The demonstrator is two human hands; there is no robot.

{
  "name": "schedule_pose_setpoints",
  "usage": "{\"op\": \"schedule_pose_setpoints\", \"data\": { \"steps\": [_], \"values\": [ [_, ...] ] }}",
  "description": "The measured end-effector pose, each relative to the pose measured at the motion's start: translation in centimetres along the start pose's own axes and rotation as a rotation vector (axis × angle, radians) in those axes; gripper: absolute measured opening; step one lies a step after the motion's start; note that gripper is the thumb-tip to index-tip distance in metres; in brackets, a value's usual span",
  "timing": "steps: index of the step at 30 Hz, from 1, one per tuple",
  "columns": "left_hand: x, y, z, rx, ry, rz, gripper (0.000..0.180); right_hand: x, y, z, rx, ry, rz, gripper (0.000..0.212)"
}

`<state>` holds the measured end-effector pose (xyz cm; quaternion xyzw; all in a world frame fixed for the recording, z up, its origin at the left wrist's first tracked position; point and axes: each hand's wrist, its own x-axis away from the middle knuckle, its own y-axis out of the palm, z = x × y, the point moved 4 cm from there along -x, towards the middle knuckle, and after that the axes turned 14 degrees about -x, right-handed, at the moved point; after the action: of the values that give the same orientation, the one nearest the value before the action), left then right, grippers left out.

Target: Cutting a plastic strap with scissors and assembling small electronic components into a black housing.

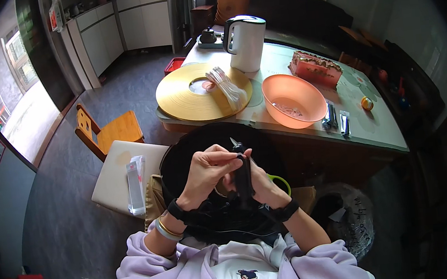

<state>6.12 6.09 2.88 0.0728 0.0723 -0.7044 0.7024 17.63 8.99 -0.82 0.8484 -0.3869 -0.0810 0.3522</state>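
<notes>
Both my hands meet over a large round black tub (181, 152) in front of me. My right hand (262, 181) is closed round a long black object (243, 178) of a kind I cannot make out. A pointed silver tip (234, 141) shows at its upper end; whether it belongs to the same object is unclear. My left hand (209, 172) pinches at the upper part of this black object, thumb and fingers pressed together. Beside my right wrist, a yellow-green loop (282, 185) curves out. The inside of the tub is dark and partly hidden by my arms.
Ahead, a table (367, 134) bears a big yellow roll (178, 98) with a white bundle (227, 87), an orange bowl (295, 99), a kettle (248, 44), a pink box (315, 68) and small packets (345, 124). Left stand a pale stool (113, 175) with plastic sleeves (136, 187) and a wooden chair (116, 131).
</notes>
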Motion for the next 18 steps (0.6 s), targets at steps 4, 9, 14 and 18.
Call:
{"op": "schedule_pose_setpoints", "data": {
  "steps": [4, 9, 14, 18],
  "values": [
    [-0.1, -1.0, -0.3, -0.145, -0.027, 0.04, 0.014, 0.9, 1.7, -0.3, -0.167, 0.113, -0.341, 0.059],
    [-0.6, -0.7, -0.6, 0.023, -0.025, -0.011, 0.029, 1.1, 0.6, -0.4, 0.354, 0.088, -0.268, 0.038],
    [0.3, -0.3, 0.8, 0.147, -0.087, -0.128, 0.039, 1.5, 0.9, -0.5, 0.254, 0.141, -0.312, 0.021],
    [0.6, -0.5, 1.0, 0.11, -0.074, -0.229, 0.034, 2.2, 0.7, -0.8, -0.001, 0.286, -0.31, 0.019]
  ]
}}
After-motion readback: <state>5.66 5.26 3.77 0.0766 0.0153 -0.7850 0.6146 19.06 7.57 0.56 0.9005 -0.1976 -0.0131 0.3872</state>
